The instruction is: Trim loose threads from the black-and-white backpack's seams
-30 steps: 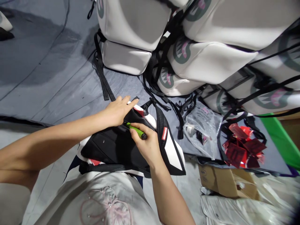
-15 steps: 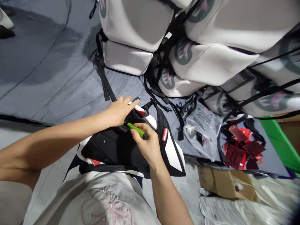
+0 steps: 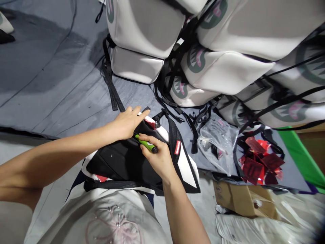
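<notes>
A black and white backpack [image 3: 122,159] with red patches lies across my lap and against the table edge. My left hand [image 3: 127,123] rests on its upper part, fingers stretched out and spread. My right hand [image 3: 159,154] grips a green marker pen [image 3: 146,143] with a black end, pinched between thumb and fingers. The pen's front end points toward my left palm and meets the black fabric; its tip is hidden. Right of my right hand, a small red label [image 3: 177,147] is sewn on the strap.
White backpacks [image 3: 149,30] with grey and pink mouth prints are stacked at the back and right. Black straps [image 3: 110,86] hang over the grey table cover [image 3: 50,78]. A clear plastic bag [image 3: 218,142], red tags [image 3: 261,162] and a cardboard box [image 3: 243,200] are at right.
The view has shifted slightly. My hands keep nearly the same places on the backpack, and the marker pen stays in my right hand.
</notes>
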A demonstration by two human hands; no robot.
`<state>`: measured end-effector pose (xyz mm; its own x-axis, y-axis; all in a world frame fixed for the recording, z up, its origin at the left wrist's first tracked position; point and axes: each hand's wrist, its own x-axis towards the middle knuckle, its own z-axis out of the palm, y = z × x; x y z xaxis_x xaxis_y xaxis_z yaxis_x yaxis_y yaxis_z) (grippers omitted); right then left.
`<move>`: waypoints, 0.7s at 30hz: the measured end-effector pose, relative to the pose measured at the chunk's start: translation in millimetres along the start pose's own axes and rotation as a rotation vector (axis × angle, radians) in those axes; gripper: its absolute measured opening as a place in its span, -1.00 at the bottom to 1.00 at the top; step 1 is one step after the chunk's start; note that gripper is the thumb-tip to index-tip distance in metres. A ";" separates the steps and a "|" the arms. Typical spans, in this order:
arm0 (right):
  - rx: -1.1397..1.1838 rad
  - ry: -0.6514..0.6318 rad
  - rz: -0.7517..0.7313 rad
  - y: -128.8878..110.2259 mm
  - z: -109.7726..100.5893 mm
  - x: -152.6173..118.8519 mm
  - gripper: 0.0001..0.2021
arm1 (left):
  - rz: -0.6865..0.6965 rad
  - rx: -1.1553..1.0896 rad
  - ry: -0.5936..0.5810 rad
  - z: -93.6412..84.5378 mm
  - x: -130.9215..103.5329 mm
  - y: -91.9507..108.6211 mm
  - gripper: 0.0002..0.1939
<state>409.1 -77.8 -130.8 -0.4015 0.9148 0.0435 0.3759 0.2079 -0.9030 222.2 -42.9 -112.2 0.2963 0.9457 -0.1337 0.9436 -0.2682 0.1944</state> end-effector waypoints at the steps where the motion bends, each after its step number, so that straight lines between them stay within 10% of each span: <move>1: 0.000 0.005 -0.008 0.0 0.5 -0.3 -0.75 | 0.001 0.001 0.001 0.3 0.0 -0.2 -0.05; 21: -0.076 0.062 -0.043 -1.0 4.4 -3.4 -0.78 | 0.002 -0.011 0.001 -0.7 0.2 -0.1 -0.07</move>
<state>406.4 -82.6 -131.9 -0.3673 0.9236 0.1103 0.4225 0.2713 -0.8648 222.1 -42.6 -111.6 0.2977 0.9455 -0.1323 0.9413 -0.2676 0.2056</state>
